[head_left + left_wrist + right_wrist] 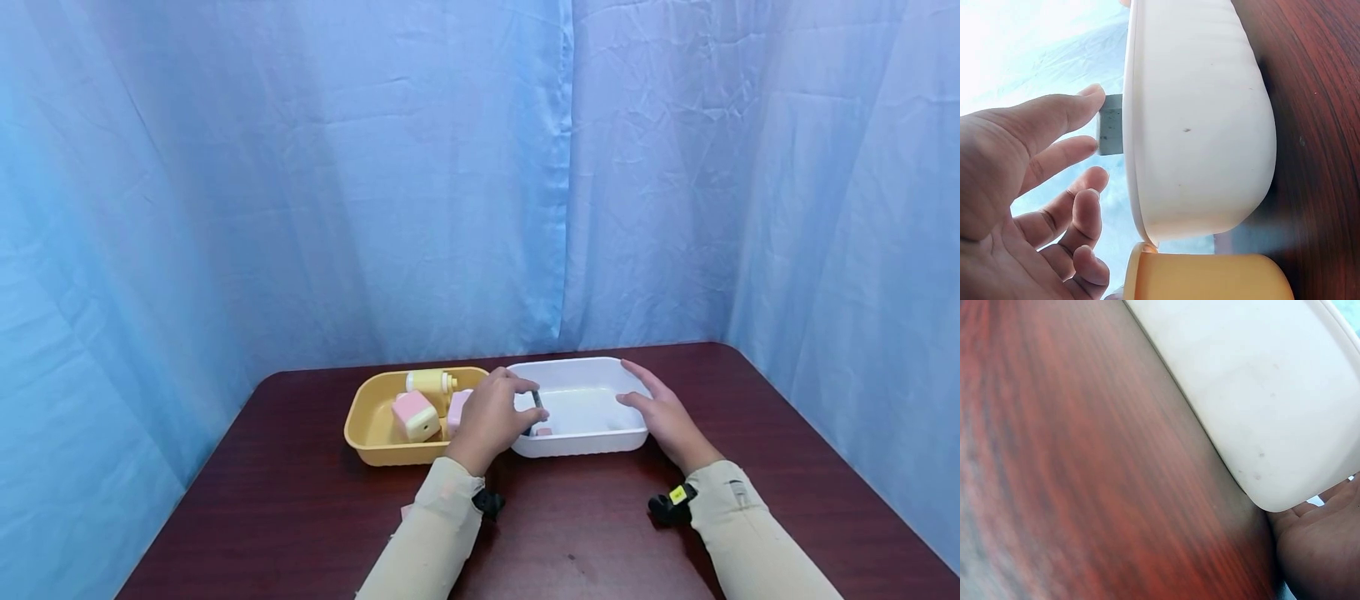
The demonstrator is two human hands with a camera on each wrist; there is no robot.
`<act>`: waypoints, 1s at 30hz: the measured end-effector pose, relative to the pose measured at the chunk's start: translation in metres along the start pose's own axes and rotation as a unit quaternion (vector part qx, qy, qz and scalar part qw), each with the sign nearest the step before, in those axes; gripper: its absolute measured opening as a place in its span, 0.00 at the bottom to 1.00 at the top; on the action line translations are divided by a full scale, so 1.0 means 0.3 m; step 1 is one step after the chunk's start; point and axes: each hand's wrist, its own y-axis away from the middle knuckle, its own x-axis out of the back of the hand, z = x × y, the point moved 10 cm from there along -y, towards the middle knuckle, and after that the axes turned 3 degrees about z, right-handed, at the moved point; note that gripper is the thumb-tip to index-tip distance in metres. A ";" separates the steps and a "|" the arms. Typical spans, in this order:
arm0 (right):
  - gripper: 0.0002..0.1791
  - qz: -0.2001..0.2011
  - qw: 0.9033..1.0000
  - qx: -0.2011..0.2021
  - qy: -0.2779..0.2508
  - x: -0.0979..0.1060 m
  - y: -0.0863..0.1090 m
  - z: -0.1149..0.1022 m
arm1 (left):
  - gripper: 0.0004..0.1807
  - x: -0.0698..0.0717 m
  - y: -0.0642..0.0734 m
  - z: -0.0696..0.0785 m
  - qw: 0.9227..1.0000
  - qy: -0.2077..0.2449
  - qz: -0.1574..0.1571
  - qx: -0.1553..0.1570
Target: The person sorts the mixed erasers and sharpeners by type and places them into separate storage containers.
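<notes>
My left hand (491,417) reaches over the left end of a white plastic bin (588,425). Its thumb and index finger pinch a small dark grey block (1110,125), which shows just above the bin's rim in the left wrist view. The other fingers are loosely bent and hold nothing. Beneath that hand, a small pink piece (543,432) and something dark lie in the bin. My right hand (667,421) grips the bin's right end, thumb over the rim and fingers along the outside. In the right wrist view, the bin's wall hides part of this hand.
A yellow bin (375,454) stands close to the left of the white one. It holds a yellow-and-white cylinder (427,382), a pink-and-cream block (415,414) with a small hole, and a lilac item (457,408). Blue curtains (450,167) hang around the dark wooden table (277,500).
</notes>
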 end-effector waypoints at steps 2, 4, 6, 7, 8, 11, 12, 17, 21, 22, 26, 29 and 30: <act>0.41 0.000 1.000 -0.003 0.001 -0.001 0.002 -0.001 | 0.19 0.003 0.000 -0.001 1.000 0.001 0.003 0.003; 0.41 -0.001 1.000 -0.004 0.002 -0.002 0.003 -0.003 | 0.18 0.005 0.000 -0.002 1.000 0.001 0.005 0.005; 0.41 -0.002 1.000 -0.004 0.002 -0.002 0.003 -0.004 | 0.18 0.008 0.000 -0.002 1.000 0.003 0.010 0.003; 0.41 -0.002 1.000 -0.004 0.003 -0.001 0.002 -0.003 | 0.17 0.009 -0.001 -0.001 1.000 0.004 0.010 0.002; 0.41 -0.003 1.000 -0.003 0.005 -0.001 0.002 -0.004 | 0.17 0.009 -0.001 -0.001 1.000 0.005 0.010 0.001; 0.41 -0.003 1.000 -0.004 0.006 -0.001 -0.001 -0.002 | 0.17 0.009 -0.001 0.001 1.000 0.009 0.010 -0.002; 0.41 -0.003 1.000 -0.005 0.005 -0.002 -0.001 -0.001 | 0.17 0.009 -0.001 0.002 1.000 0.010 0.008 -0.003; 0.41 -0.003 1.000 -0.007 -0.002 -0.003 -0.004 0.004 | 0.16 0.010 0.001 0.008 1.000 0.012 0.007 -0.007; 0.41 -0.005 1.000 -0.006 -0.005 -0.004 -0.006 0.005 | 0.15 0.012 0.004 0.014 1.000 0.013 0.007 -0.010; 0.41 -0.005 1.000 -0.005 -0.005 -0.004 -0.006 0.004 | 0.15 0.012 0.005 0.016 1.000 0.013 0.007 -0.010; 0.41 -0.006 1.000 -0.005 -0.011 -0.003 -0.004 0.003 | 0.14 0.012 0.008 0.023 1.000 0.013 0.006 -0.009; 0.41 -0.006 1.000 -0.008 -0.016 -0.003 -0.004 0.005 | 0.14 0.013 0.009 0.029 1.000 0.013 0.007 -0.010; 0.41 -0.006 1.000 -0.010 -0.016 -0.003 -0.004 0.007 | 0.14 0.014 0.010 0.032 1.000 0.012 0.007 -0.011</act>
